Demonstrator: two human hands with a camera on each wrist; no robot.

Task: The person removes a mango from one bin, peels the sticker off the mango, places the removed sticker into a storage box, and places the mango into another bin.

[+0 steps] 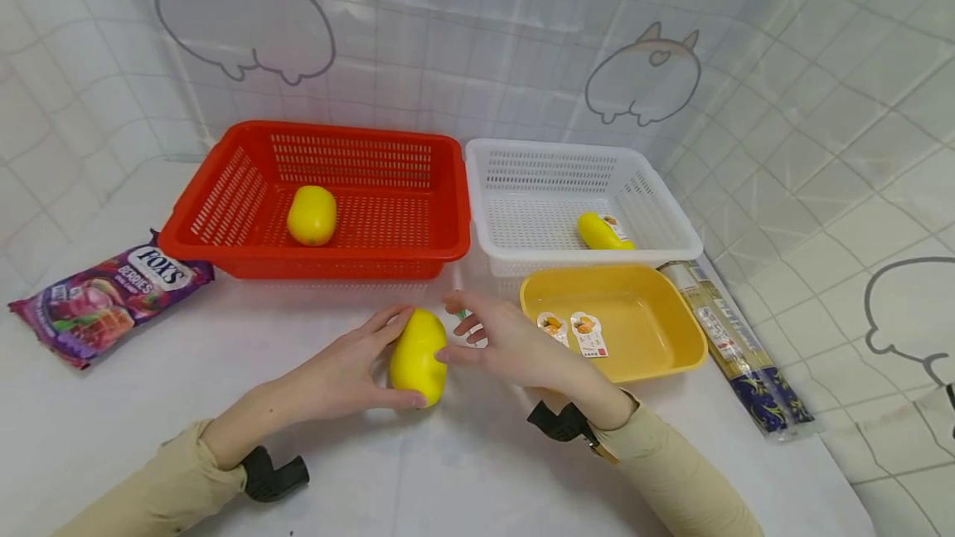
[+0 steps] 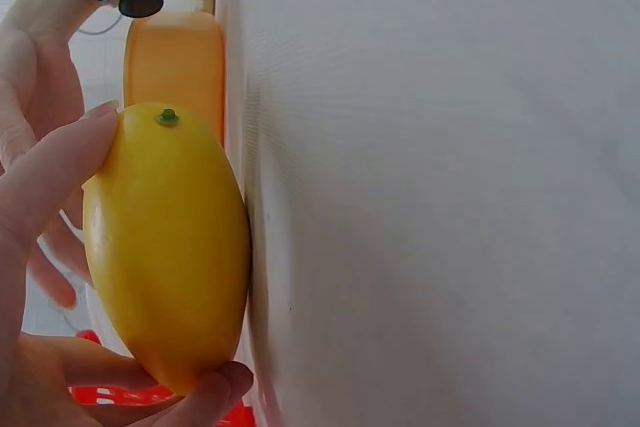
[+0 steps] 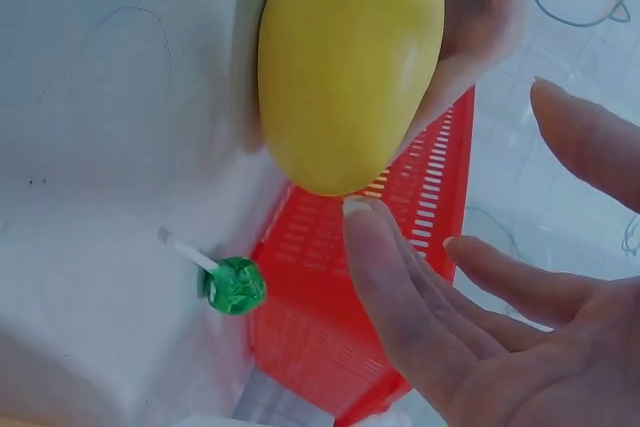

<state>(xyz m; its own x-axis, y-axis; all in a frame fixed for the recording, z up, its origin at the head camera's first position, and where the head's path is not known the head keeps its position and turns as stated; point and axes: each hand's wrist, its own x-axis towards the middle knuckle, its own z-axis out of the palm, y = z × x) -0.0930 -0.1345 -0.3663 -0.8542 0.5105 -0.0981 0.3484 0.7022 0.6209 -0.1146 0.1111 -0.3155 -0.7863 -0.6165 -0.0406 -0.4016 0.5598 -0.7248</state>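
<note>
A large yellow lemon [image 1: 419, 359], with a small green stem end in the left wrist view, rests on the white tabletop. My left hand [image 1: 354, 375] holds it from the left, thumb at the near end and fingers at the far end. My right hand [image 1: 511, 342] is close to its right side, fingers loosely extended and gripping nothing. Whether a right fingertip touches the lemon, I cannot tell. Beyond that hand lies a lollipop in a green wrapper [image 3: 235, 285], mostly hidden in the head view.
A red basket [image 1: 336, 253] holds another yellow fruit [image 1: 312, 215]. In the white basket [image 1: 589, 257] lies a yellow fruit [image 1: 600, 232] with a label. A yellow tub [image 1: 649, 330] bears stickers. A Fox's candy bag [image 1: 112, 297] lies left; a long clear packet [image 1: 734, 346] lies right.
</note>
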